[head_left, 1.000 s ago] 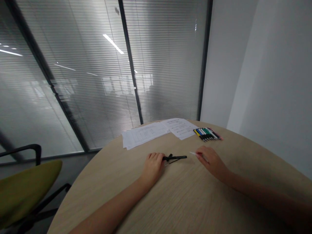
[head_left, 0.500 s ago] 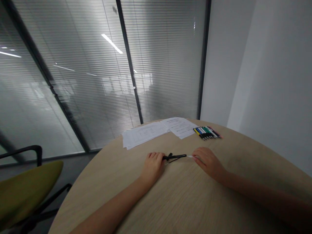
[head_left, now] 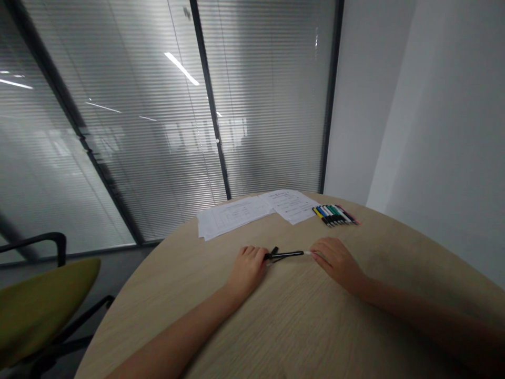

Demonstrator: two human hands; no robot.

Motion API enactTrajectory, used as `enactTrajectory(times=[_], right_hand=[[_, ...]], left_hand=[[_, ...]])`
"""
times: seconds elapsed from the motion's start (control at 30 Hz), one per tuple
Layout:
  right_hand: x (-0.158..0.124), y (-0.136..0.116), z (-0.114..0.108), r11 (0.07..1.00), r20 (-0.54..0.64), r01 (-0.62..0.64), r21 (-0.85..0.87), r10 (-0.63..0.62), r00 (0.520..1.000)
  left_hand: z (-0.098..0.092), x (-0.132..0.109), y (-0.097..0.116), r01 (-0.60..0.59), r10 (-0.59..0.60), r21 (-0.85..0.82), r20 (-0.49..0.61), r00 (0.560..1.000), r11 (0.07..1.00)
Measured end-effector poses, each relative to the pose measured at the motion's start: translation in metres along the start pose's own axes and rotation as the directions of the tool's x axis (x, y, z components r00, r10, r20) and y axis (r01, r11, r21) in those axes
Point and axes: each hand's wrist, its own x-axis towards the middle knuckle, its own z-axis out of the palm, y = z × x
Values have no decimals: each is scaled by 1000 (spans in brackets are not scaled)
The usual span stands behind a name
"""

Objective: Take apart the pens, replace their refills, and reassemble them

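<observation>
Round wooden table, left hand gripping black pen, right hand seemingly pinching white refill, print on sheets unreadable

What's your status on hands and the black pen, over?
Left hand shut on black pen. Right hand holds thin white piece at pen's tip. Marker row and papers lie beyond, apart.

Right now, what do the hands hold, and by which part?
The left hand grips the black pen by its clip end; the right hand pinches a thin white piece at the pen's other end.
</observation>
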Motion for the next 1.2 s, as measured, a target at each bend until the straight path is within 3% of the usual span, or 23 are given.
enactTrajectory(times=[0.33,0.6,1.0,1.2], right_hand=[[0,-3,-2,999,-21,49,-24,-49,999],[-2,-5,-4,998,-18,68,18,-68,998],[-7,-3,3,997,-70,-22,78,28,997],[-7,-3,7,997,-27,-22,77,24,999]], left_hand=[[0,-1,-2,-109,108,-86,-20,994,990],[-3,-2,1,-124,115,-124,-76,990,984],[-1,-2,-3,-47,28,-227,-85,996,973],[4,-1,-6,122,-155,-362,-62,986,924]])
